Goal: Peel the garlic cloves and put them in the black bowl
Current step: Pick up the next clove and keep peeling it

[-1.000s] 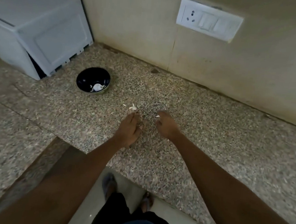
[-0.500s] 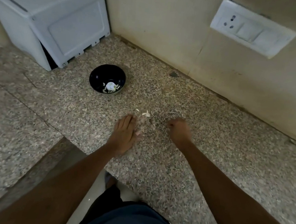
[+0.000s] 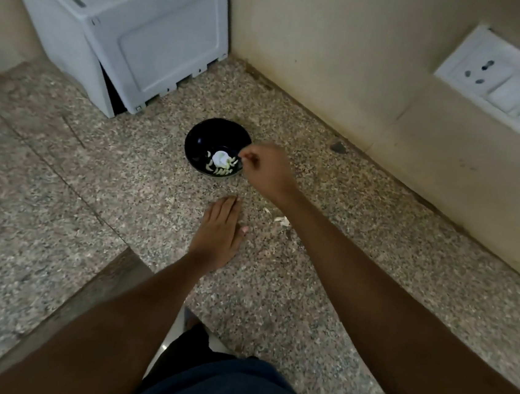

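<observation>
Just over the right rim of the black bowl (image 3: 200,141) the right hand (image 3: 269,173) hangs with its fingers curled in and the thumb and forefinger drawn together at the tip; whether a garlic clove sits in that pinch is too small to tell. Inside the bowl lie several pale peeled garlic cloves (image 3: 221,168) around a bright white spot at the bottom. Nearer and a little to the right of the bowl, the left hand (image 3: 219,232) lies flat on the speckled stone counter (image 3: 360,239), fingers straight and together, holding nothing. Just right of that hand, a few white scraps of garlic skin (image 3: 282,220) lie on the counter. At the far left stands a white plastic box (image 3: 134,33) against the wall, and a white switch plate (image 3: 507,86) is set in the wall at the far right.
</observation>
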